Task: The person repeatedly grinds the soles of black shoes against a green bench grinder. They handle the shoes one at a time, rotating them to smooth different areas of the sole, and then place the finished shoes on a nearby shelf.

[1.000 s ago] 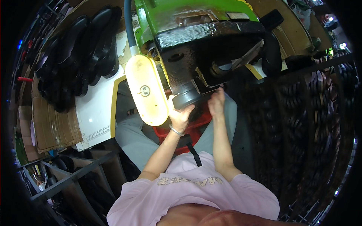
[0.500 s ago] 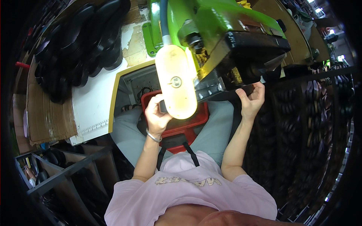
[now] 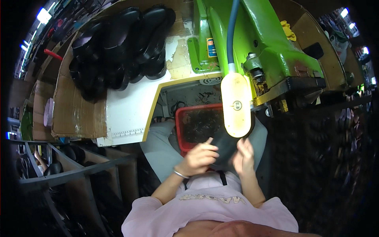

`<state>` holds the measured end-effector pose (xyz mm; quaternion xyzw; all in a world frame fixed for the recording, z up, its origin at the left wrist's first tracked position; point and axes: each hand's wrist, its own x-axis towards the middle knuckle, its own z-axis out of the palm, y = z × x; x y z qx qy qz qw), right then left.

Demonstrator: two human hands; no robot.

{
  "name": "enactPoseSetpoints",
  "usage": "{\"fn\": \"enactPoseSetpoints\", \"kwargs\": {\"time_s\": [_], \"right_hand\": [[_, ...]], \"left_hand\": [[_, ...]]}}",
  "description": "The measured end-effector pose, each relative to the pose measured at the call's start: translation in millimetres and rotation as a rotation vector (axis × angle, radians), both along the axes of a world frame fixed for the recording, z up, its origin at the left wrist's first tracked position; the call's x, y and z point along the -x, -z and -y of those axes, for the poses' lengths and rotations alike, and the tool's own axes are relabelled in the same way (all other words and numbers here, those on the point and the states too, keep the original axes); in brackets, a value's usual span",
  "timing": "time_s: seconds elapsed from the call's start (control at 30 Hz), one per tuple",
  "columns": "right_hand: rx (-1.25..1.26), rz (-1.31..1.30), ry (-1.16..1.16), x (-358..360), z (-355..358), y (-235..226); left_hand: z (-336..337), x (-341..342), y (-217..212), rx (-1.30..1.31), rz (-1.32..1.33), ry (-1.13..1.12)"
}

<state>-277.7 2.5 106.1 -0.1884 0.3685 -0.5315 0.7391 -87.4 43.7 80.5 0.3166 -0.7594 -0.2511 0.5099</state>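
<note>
A black piece like a shoe or sole (image 3: 225, 149), smeared by motion, is between my hands over my lap. My left hand (image 3: 199, 158) has its fingers bent at the left side of the piece, with a bracelet on that wrist. On the other side my right hand (image 3: 242, 158), somewhat blurred, pinches the piece's edge. A lit yellow oval lamp (image 3: 237, 104) on a blue-grey flexible neck hangs just above and hides the far end of the piece. Behind the lamp, the green machine (image 3: 272, 51) has a dark, oily working head (image 3: 290, 89) away from my hands.
A red bin (image 3: 181, 130) with dark scraps stands between my knees. Black shoes or soles (image 3: 118, 43) are heaped on the white table (image 3: 126, 114) at left, by a cardboard box (image 3: 81, 116). Divided shelving (image 3: 79, 173) is at lower left, and dark racks (image 3: 316, 154) line the right.
Both hands have come down and toward my body, away from the machine head, and closer together with the black piece between them. The view has swung, so the table and machine appear farther right.
</note>
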Motion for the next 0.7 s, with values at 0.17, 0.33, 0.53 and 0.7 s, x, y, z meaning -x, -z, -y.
{"fn": "enactPoseSetpoints", "kwargs": {"time_s": [0.17, 0.33, 0.53, 0.7], "right_hand": [[0.106, -0.273, -0.043, 88, 7, -21], [0.494, -0.971, 0.256, 191, 88, -82], [0.292, -1.277, 0.461, 355, 258, -69], [0.026, -1.317, 0.318, 326, 313, -50]], "left_hand": [[65, -19, -18, 0.090, 0.238, -0.365], [149, -183, -29, 0.206, 0.664, -1.180], [222, -150, -61, -0.002, 0.974, -1.302], [218, -240, -66, 0.185, 0.659, -1.109]]}}
